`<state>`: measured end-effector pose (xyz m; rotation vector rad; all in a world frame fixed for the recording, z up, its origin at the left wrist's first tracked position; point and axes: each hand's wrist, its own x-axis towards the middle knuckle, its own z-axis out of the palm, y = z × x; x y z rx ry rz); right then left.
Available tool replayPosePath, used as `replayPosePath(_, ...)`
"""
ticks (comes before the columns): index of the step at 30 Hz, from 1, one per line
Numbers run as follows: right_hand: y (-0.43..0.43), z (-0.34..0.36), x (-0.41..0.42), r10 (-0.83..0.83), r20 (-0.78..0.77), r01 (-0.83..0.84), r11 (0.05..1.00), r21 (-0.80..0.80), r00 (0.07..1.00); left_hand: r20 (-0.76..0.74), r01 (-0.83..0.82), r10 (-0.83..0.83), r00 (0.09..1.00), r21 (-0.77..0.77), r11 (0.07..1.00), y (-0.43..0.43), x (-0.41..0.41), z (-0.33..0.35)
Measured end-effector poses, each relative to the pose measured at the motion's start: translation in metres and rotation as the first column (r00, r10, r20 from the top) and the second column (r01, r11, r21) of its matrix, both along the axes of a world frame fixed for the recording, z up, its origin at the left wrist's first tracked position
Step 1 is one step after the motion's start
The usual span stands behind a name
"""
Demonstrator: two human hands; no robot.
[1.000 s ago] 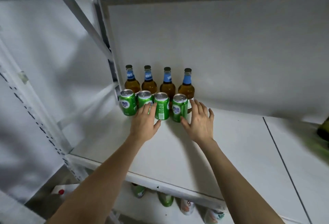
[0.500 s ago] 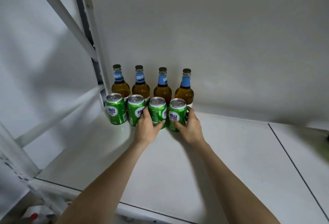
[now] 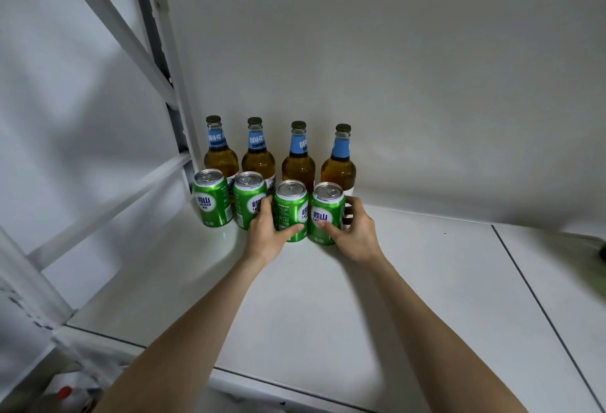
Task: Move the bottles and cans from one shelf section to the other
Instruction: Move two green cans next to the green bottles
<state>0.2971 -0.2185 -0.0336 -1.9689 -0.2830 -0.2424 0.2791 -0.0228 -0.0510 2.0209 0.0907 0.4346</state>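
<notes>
Several green cans stand in a row on the white shelf (image 3: 328,298), with several amber bottles with blue neck labels behind them. My left hand (image 3: 267,235) grips the third can from the left (image 3: 291,207), thumb on its front and fingers between it and the second can (image 3: 249,198). My right hand (image 3: 352,232) grips the rightmost can (image 3: 326,212), thumb on the front and fingers curled round its right side. The leftmost can (image 3: 211,198) stands untouched. The rightmost bottle (image 3: 339,160) rises directly behind my right hand.
A white back panel closes the shelf behind the bottles. A diagonal brace and upright post (image 3: 157,61) stand at the left. A seam (image 3: 537,304) splits the shelf board at the right, and a dark object (image 3: 602,253) shows at the right edge.
Both hands went from flat in front of the cans to curled round one can each. The camera moved closer to the shelf and lower.
</notes>
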Motion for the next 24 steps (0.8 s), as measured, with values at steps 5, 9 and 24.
replayPosePath(5, -0.007, 0.008, -0.012, 0.056, -0.051, -0.056, 0.998, 0.001, 0.997, -0.066, 0.075, -0.082, 0.994, -0.104, 0.992, 0.006, -0.006, -0.003)
replayPosePath(9, -0.011, 0.013, -0.024, 0.076, -0.087, -0.075, 0.997, 0.005, 0.993, -0.090, 0.129, -0.147, 0.985, -0.183, 0.975, 0.004, -0.022, 0.003)
replayPosePath(24, -0.036, 0.022, -0.088, 0.055, -0.297, -0.027, 0.995, 0.095, 0.953, -0.263, 0.176, -0.235, 0.936, -0.229, 0.957, -0.011, -0.102, 0.028)
